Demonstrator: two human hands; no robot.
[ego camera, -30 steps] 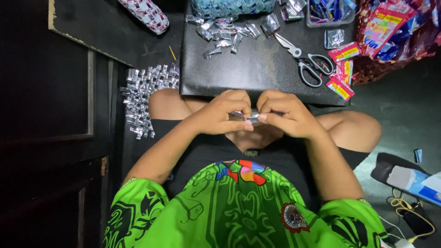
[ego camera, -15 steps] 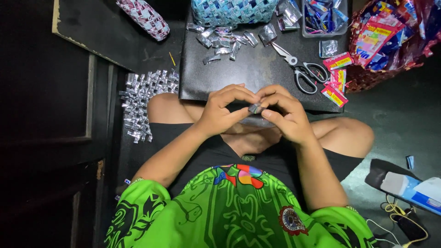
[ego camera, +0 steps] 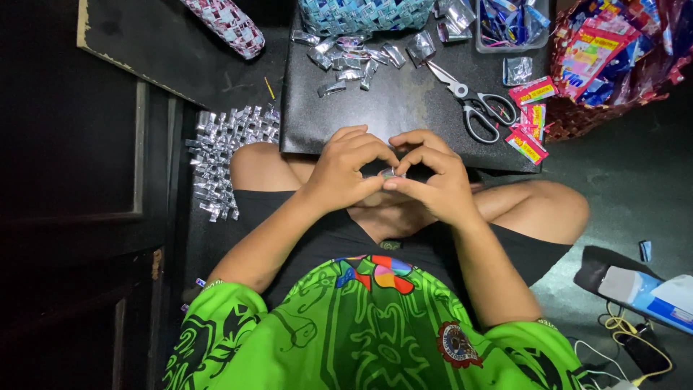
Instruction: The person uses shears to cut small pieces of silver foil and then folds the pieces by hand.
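My left hand [ego camera: 345, 170] and my right hand [ego camera: 431, 180] meet over my lap, fingertips pinched together on a small folded silver wrapper piece [ego camera: 390, 173]. Most of the piece is hidden by my fingers. Just beyond my hands lies a black board [ego camera: 393, 101] resting across my knees. Several folded silver wrapper pieces [ego camera: 346, 61] lie scattered at its far edge, and scissors [ego camera: 476, 105] with grey handles lie at its right side.
A woven blue-and-silver basket [ego camera: 364, 13] stands at the board's far edge. A woven silver mat [ego camera: 227, 155] lies on the floor at left. Red and yellow sachets [ego camera: 530, 119], a basket of colourful wrappers [ego camera: 613, 58] and a clear tray [ego camera: 509, 25] sit at right.
My hands have closed in tighter on the wrapper piece and curled over it. The view has shifted slightly, with the board and its things now sitting a little lower.
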